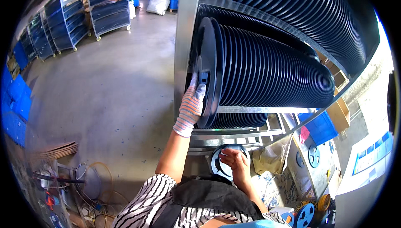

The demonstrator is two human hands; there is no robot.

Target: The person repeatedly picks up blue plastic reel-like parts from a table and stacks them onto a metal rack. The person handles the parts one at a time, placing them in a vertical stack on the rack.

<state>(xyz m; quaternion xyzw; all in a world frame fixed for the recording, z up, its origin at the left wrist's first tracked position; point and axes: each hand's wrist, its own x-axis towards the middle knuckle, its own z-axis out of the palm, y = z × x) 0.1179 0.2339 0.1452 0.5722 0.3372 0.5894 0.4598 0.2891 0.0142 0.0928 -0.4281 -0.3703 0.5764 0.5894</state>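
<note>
My left hand [191, 110], in a striped knit glove, grips a black plastic reel [212, 98] near its hub, with the thumb on its flat face. This reel stands at the near left end of a long row of black reels [271, 67] on a metal rack, leaning slightly apart from the others. My right hand [238, 164], bare, is held low in front of my body with its fingers loosely apart and nothing in them. Below it is a round black-and-white thing [217, 165], partly hidden by the hand.
The rack's upright post [186, 40] stands just left of the reels, with another row [288, 2] above. At right are a blue bin [319, 127] and a table with blue reels [314, 156]. Wheeled racks [109, 6] line the far left. Cables and flattened cardboard [54, 150] lie lower left.
</note>
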